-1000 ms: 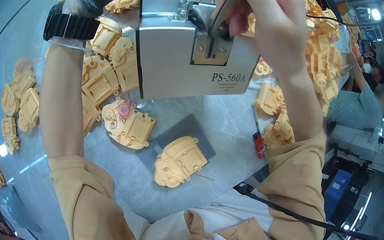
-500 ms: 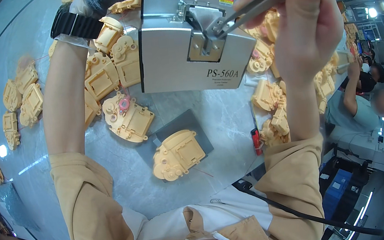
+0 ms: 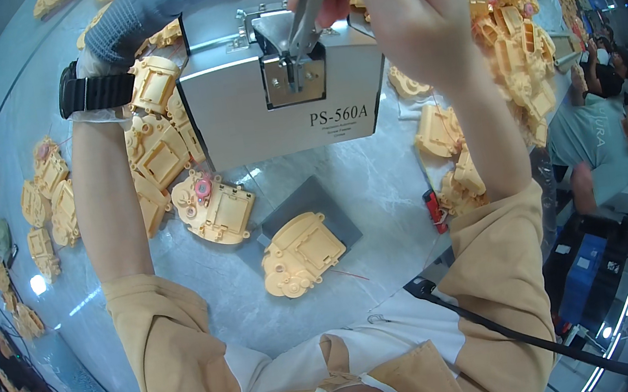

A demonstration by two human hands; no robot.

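Observation:
My left hand [image 3: 161,11], in a grey-blue glove with a black watch at the wrist, grips the top left of a silver box-shaped screw feeder [image 3: 240,114]. Its thumb lies along the top, while the other fingers are hidden. Bare, my right hand [image 3: 417,12] pinches grey tweezers [image 3: 313,7], whose tips point down into the notch at the feeder's front. Whether they hold a screw is too small to tell. Nearer me, a yellow plastic housing [image 3: 303,253] rests on a dark square pad [image 3: 335,209]. Left of it lies another housing [image 3: 221,212] with a pink round piece.
Yellow housings [image 3: 157,149] crowd the table left of the feeder, and a larger pile [image 3: 509,51] stands right of my right forearm. A red-and-black tool [image 3: 435,212] lies near my right elbow. Co-workers sit at the far right beside a bench.
The feeder has shifted left and turned a little under my left hand. My right hand has come left and nearer, and the tweezers now stand steeper at the notch.

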